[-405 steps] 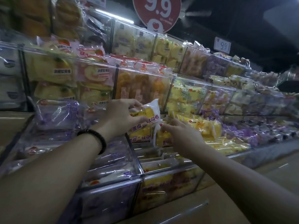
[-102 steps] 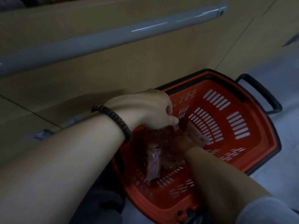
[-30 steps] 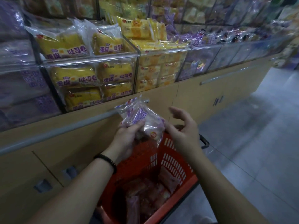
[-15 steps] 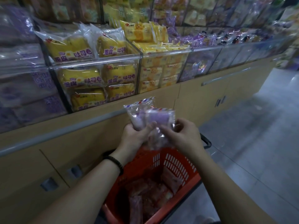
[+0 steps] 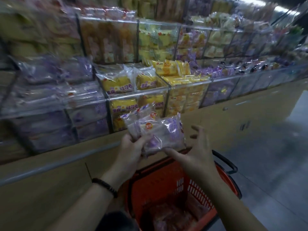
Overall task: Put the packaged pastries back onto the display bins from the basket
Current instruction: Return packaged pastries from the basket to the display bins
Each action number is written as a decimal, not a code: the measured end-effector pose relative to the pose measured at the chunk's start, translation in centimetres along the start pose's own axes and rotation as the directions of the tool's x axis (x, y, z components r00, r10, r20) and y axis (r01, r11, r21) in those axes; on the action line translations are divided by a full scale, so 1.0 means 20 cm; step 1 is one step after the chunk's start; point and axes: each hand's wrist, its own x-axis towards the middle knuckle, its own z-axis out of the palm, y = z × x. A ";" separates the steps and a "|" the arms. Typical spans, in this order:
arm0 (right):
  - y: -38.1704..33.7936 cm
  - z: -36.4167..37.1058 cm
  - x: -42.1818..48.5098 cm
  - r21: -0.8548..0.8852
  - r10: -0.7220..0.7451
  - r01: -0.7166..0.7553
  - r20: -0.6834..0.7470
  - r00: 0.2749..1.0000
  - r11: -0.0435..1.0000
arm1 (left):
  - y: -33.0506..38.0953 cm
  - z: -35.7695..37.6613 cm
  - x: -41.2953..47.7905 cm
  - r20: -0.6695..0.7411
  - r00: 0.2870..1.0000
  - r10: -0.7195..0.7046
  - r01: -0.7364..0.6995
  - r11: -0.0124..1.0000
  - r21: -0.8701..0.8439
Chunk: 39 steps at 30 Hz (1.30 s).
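A: Since half a second ago, the right hand [image 5: 195, 152] has let go and spread, and the packs [image 5: 160, 132] sit higher against the bins [image 5: 138, 94]. Layout, big to small?

B: Bins are clear tiers across the upper view, blurred. Yellow packs [image 5: 116, 84] fill the middle compartment, purple packs [image 5: 50, 97] those to its left. Below is a tan cabinet [image 5: 50, 189] with a grey rail [image 5: 58, 162] along it. An orange basket [image 5: 166, 180] stands on the floor [image 5: 266, 172] by the cabinet, under both hands. Loose packs [image 5: 170, 215] lie in its bottom, too dim for detail.

A: Task packs?

B: Two, clear wrap with purple print, overlapped. They are held in the air above the basket, in front of the yellow compartment's lower face and clear of the bins.

A: Fingers?

B: Left hand [image 5: 131, 147] grips the packs' lower left end, thumb on the front. Right hand: fingers [image 5: 199, 130] straight and apart, holding nothing. One fingertip touches the front pack's lower edge. Dark bead bracelet [image 5: 105, 187] on the left wrist.
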 end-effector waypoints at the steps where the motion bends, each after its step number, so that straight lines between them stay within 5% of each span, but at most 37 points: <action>1: -0.06 0.01 0.00 0.044 -0.117 0.115 0.042 0.992 0.992 | 0.06 -0.03 -0.02 -0.002 1.000 0.027 -0.027 0.999 0.032; 4: -0.24 0.08 0.03 0.227 -0.319 0.282 0.147 0.936 0.932 | 0.27 -0.11 -0.08 0.028 0.993 0.111 -0.113 0.990 0.087; 8: -0.50 0.21 0.06 0.570 -0.239 0.046 0.268 0.933 0.821 | 0.50 -0.28 -0.11 0.033 0.980 0.197 -0.198 0.980 0.006; 12: -0.70 0.33 0.11 0.632 -0.192 -0.059 0.322 0.927 0.773 | 0.73 -0.38 -0.17 0.151 0.968 0.199 -0.183 0.977 -0.112; 14: -0.81 0.38 0.14 0.682 -0.227 -0.084 0.353 0.907 0.726 | 0.85 -0.46 -0.17 0.142 0.959 0.244 -0.241 0.970 -0.040; 18: -1.00 0.40 0.19 0.646 -0.313 0.023 0.338 0.888 0.763 | 1.19 -0.73 -0.09 0.051 0.890 0.453 -0.431 0.799 0.419; 22: -1.15 0.49 0.29 0.566 -0.338 0.123 0.294 0.894 0.815 | 1.49 -0.94 0.00 0.200 0.955 0.220 -0.295 0.617 0.729; 25: -1.27 0.60 0.40 0.533 -0.352 0.166 0.269 0.896 0.830 | 1.64 -1.07 0.13 0.287 0.954 0.082 -0.285 0.533 0.797; 30: -1.45 0.80 0.55 0.515 -0.402 0.232 0.246 0.882 0.825 | 1.79 -1.22 0.37 0.297 0.952 0.077 -0.303 0.382 0.873; 34: -1.59 0.96 0.71 0.511 -0.484 0.326 0.212 0.849 0.796 | 1.81 -1.27 0.62 0.170 0.946 0.275 -0.211 0.127 0.969; 37: -1.62 1.07 0.85 0.523 -0.477 0.330 0.173 0.862 0.786 | 1.67 -1.38 0.78 0.068 0.868 0.492 -0.211 0.242 0.947; 39: -1.60 1.13 0.93 0.536 -0.459 0.316 0.155 0.875 0.783 | 1.60 -1.43 0.82 0.046 0.872 0.487 -0.218 0.304 0.927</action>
